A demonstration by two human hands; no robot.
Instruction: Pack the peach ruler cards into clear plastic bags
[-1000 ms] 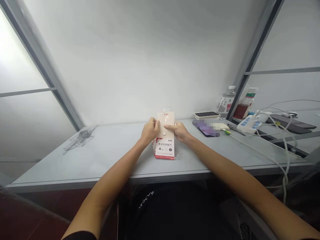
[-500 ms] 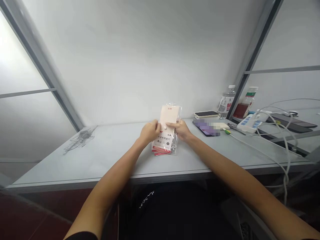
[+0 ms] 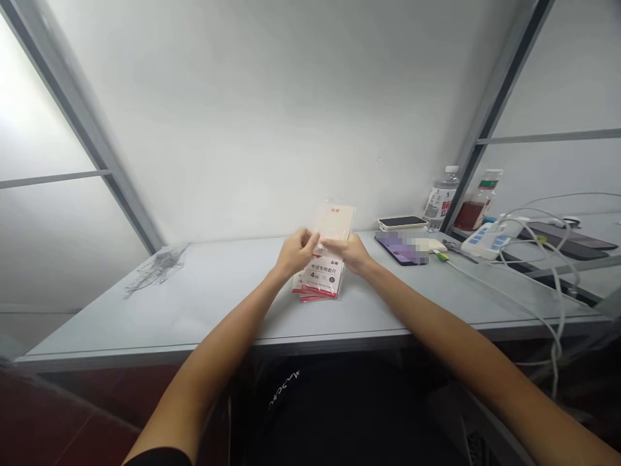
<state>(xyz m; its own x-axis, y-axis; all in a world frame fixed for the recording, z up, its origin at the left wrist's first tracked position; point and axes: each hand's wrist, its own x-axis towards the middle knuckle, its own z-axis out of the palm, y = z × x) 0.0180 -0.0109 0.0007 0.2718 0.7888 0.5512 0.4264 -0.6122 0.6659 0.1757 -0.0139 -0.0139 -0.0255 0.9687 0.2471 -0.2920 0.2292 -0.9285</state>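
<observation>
Over the tabletop (image 3: 218,275), my left hand (image 3: 295,252) and right hand (image 3: 356,252) pinch the fanned packets (image 3: 323,275) at opposite side edges, a sound hold since they look light, thin, bendable and, being glossy, probably slippery.

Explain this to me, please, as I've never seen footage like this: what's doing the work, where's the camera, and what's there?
There is no machine here: a person works with two bare hands. One camera, worn on the head, looks forward and down, so the arms reach away from you.

The left hand and right hand hold a few flat packets in clear plastic, with red along their lower edges.

On the desk, toward the right, are a dark-screened phone, a purple device, partly pixelated, and a bottle. At the left is a dark, scribbly patch I can't identify.
</observation>
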